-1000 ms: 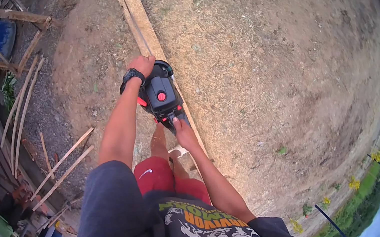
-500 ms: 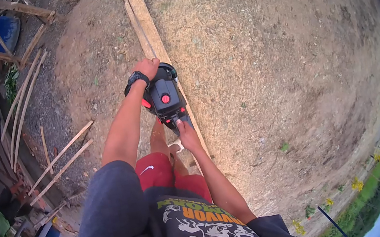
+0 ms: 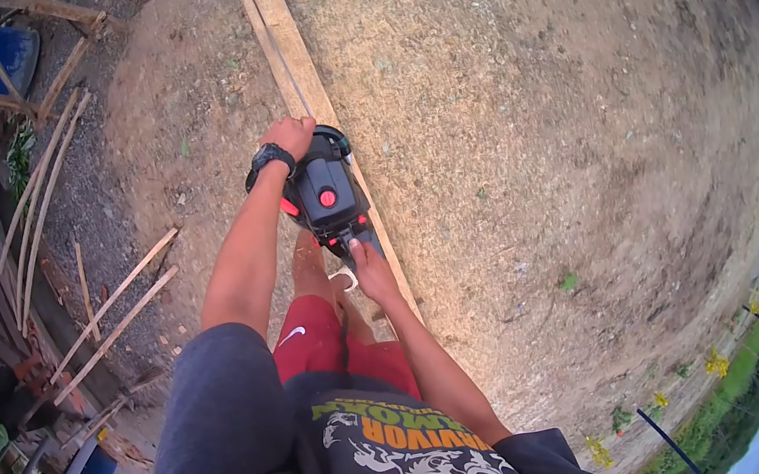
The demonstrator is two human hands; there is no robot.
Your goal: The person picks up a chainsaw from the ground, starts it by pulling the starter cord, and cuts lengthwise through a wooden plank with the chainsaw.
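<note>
Left hand (image 3: 289,139) closed on the front of the saw (image 3: 323,178); right hand (image 3: 374,273) closed on its rear. Saw between them, long axis pointing forward, bar (image 3: 278,52) running lengthwise along the plank (image 3: 294,39); left hand nearer the bar. Around: dry ground (image 3: 530,109), open to the right; sticks (image 3: 113,306) well apart, left.

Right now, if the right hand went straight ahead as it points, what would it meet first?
Probably the body of the chainsaw, just ahead of the handle the right hand grips; depth is unclear.
</note>
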